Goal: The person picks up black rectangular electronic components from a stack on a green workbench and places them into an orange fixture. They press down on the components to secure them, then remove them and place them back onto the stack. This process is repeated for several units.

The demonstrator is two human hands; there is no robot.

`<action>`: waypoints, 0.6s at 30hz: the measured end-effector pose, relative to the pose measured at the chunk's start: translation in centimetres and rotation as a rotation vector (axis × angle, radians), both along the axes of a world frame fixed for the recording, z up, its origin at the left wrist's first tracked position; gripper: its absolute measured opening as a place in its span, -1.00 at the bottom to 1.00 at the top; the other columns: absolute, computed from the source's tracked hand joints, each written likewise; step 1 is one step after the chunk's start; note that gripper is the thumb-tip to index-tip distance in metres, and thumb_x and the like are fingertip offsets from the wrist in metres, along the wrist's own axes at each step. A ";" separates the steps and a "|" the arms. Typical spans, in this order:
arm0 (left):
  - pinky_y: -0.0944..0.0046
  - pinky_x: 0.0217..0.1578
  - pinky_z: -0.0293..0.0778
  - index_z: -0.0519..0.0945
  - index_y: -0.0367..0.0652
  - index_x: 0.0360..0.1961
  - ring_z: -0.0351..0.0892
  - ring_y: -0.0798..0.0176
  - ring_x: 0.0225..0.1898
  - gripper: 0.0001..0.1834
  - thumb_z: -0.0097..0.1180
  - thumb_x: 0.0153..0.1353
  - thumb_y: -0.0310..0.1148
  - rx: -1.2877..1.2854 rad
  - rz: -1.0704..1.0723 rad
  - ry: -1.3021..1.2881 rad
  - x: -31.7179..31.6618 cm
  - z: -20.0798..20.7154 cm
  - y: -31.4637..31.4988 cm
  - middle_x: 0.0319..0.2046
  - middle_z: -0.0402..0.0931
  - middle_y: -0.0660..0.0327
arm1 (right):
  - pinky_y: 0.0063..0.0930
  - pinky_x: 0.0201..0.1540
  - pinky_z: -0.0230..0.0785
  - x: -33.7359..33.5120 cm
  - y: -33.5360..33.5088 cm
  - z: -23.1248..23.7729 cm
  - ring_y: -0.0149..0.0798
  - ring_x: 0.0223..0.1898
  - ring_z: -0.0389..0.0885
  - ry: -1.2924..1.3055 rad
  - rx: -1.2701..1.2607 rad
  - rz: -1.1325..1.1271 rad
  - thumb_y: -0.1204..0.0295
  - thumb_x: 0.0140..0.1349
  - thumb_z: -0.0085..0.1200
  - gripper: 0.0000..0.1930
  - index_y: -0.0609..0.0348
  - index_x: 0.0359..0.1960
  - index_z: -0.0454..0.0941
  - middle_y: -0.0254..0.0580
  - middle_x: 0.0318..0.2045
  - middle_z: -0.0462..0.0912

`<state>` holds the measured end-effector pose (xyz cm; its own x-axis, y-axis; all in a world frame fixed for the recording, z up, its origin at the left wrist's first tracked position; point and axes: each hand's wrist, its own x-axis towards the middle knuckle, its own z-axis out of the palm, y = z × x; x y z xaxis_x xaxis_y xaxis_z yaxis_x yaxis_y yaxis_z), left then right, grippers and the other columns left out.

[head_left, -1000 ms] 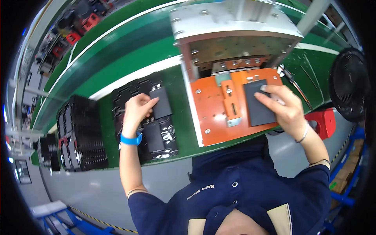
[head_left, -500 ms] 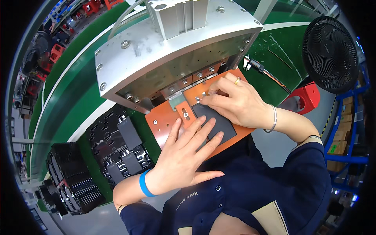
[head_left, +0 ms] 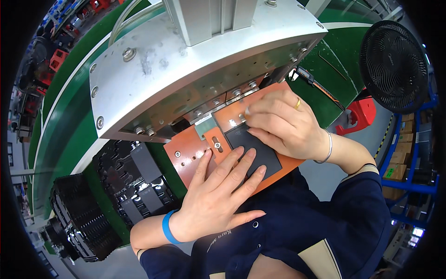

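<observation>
A flat dark-grey rectangular piece (head_left: 260,148) with small silvery metal tabs (head_left: 242,117) at its far end lies on an orange fixture plate (head_left: 278,168). My left hand (head_left: 216,188) rests with spread fingers over its near left part, fingertips pressing on it. The fingers of my right hand (head_left: 284,122) are pinched together at its far edge, right beside the tabs; what is between the fingertips is hidden. Left of the piece, a slotted orange block (head_left: 214,143) is screwed to the plate. Beyond stands a silver metal press (head_left: 195,60), its bolted lower part just past the tabs.
Black plastic trays holding dark-grey pieces (head_left: 145,162) lie at the left, beside a stack of black trays (head_left: 83,218). A caliper (head_left: 316,83) and hex key (head_left: 332,65) lie on the green table at the right, near a black fan (head_left: 392,65). A red stool (head_left: 360,116) stands below.
The view has shifted, so the press looks larger and nearer. My right fingers have closed in over the tabs, covering more of them. My left hand stays spread on the dark piece.
</observation>
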<state>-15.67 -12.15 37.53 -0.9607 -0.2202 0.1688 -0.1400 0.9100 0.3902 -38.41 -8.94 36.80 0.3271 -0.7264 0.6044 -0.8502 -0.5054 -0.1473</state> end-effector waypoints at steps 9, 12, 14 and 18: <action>-0.21 0.22 -0.02 0.47 0.06 0.12 0.29 0.00 0.20 -0.25 0.10 -0.03 0.28 0.004 -0.002 -0.024 0.0 -0.1 -0.1 0.16 0.34 0.08 | -0.34 -0.09 0.38 0.0 0.3 0.1 -0.28 -0.10 0.51 0.155 0.042 0.013 0.43 0.00 0.03 -0.85 0.07 -0.35 0.48 -0.34 -0.29 0.57; -0.17 0.17 0.09 0.41 0.01 0.14 0.25 0.14 0.23 -0.27 0.12 0.00 0.19 0.012 -0.001 -0.032 0.0 0.2 -0.1 0.19 0.30 0.13 | -0.31 -0.05 0.35 0.5 0.4 0.7 -0.27 -0.06 0.49 0.225 0.070 -0.026 0.41 0.02 0.00 -0.83 0.07 -0.31 0.49 -0.30 -0.25 0.56; -0.19 0.19 0.05 0.46 0.06 0.12 0.28 0.07 0.21 -0.27 0.11 -0.02 0.25 -0.007 0.001 -0.038 -0.1 0.0 0.0 0.18 0.33 0.12 | -0.32 -0.05 0.33 0.6 0.2 0.6 -0.26 -0.04 0.48 0.216 0.077 -0.066 0.41 0.02 -0.01 -0.80 0.05 -0.27 0.50 -0.28 -0.20 0.54; -0.20 0.20 0.02 0.49 0.09 0.11 0.29 0.03 0.20 -0.26 0.11 -0.04 0.27 -0.020 0.008 -0.030 0.0 -0.1 0.1 0.17 0.34 0.13 | -0.38 -0.10 0.27 0.4 0.4 0.0 -0.25 -0.05 0.44 0.175 0.051 -0.109 0.43 0.01 0.00 -0.74 -0.01 -0.20 0.53 -0.31 -0.09 0.48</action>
<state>-15.66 -12.10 37.41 -0.9637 -0.2244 0.1444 -0.1584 0.9164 0.3676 -38.00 -8.54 36.79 0.3418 -0.7914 0.5068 -0.9142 -0.4049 -0.0156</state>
